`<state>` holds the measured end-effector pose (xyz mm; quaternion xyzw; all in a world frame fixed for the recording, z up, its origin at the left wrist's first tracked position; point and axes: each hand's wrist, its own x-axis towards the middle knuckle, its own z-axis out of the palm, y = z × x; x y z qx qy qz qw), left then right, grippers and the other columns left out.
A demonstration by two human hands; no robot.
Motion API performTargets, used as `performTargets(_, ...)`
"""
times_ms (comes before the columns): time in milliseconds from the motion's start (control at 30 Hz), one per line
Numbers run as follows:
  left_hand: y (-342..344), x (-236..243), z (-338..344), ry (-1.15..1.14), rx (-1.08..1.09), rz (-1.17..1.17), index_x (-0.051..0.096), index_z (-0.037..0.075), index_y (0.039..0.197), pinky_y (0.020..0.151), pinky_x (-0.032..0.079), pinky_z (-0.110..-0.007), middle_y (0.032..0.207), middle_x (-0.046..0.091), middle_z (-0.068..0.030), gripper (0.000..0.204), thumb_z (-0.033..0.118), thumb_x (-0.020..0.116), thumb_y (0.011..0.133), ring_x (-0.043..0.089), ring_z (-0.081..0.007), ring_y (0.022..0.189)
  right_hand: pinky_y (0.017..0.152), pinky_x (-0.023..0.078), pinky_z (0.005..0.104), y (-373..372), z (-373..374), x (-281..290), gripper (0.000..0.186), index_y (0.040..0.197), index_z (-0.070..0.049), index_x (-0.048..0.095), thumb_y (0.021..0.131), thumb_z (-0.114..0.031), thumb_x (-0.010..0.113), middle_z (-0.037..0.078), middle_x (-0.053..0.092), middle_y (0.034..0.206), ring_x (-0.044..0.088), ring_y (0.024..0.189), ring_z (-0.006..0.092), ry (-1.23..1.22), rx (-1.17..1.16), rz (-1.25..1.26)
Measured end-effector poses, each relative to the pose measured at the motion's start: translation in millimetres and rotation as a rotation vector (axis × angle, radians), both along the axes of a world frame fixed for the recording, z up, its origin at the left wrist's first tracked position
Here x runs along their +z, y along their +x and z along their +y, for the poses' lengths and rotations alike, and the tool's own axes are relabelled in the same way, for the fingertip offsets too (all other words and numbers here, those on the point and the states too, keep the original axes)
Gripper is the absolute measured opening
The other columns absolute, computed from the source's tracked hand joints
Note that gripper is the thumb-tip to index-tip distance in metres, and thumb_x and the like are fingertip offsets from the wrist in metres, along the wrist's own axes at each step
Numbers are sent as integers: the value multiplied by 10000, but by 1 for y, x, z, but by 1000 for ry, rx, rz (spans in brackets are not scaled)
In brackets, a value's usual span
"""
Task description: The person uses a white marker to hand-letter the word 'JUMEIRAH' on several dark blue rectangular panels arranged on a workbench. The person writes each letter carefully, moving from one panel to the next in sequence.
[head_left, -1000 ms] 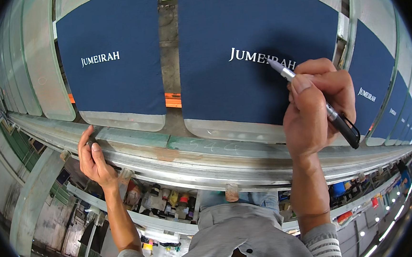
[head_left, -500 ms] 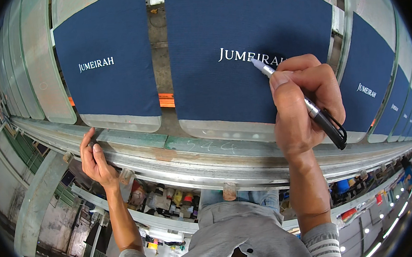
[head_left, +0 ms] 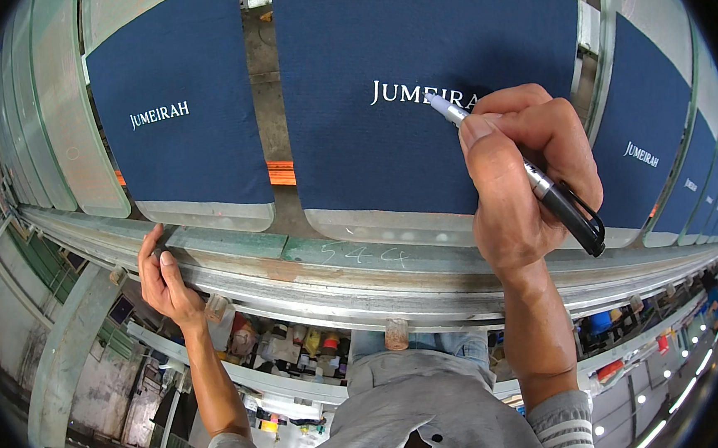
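Note:
A silver-and-black marker pen with a clip is gripped in my right hand, thumb and fingers closed round its barrel. Its pale tip touches or hovers just over the white lettering on a navy fabric panel; I cannot tell which. My hand covers the end of that lettering. The panel lies flat on a pale board with rounded corners. At the left, my left hand rests at the metal rail, holding nothing that I can make out. Its index finger is extended, the others loosely bent and apart from the thumb.
Another lettered navy panel lies to the left, with more panels in a row at the right. Bare glassy boards line the far left. A long metal rail runs along the front, above a shelf crowded with bottles.
The pen tip and right hand have moved slightly left and up in view. The panels have shifted a little too, mostly leftward. My left hand is nearly unmoved, and the right grip is unchanged.

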<state>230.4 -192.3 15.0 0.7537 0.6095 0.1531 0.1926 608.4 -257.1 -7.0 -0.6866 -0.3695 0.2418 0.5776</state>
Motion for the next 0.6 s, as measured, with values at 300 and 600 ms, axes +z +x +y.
performTargets(300,-2,0,0,-6,-2,-15,504,-31,732,907,436,-325,1203,666,-168,325,162,506,994,599,-216,1064,539,430,230,1,1,-2,97,718,21,522,753,66,600,173,640,740,524,586,98,30,19,-36)
performTargets(600,-1,0,-1,-12,4,-13,519,-31,748,945,430,-341,1207,663,-167,315,160,498,997,598,-229,1094,543,438,229,1,0,0,103,721,17,524,759,63,608,173,639,736,525,585,98,2,17,-10)
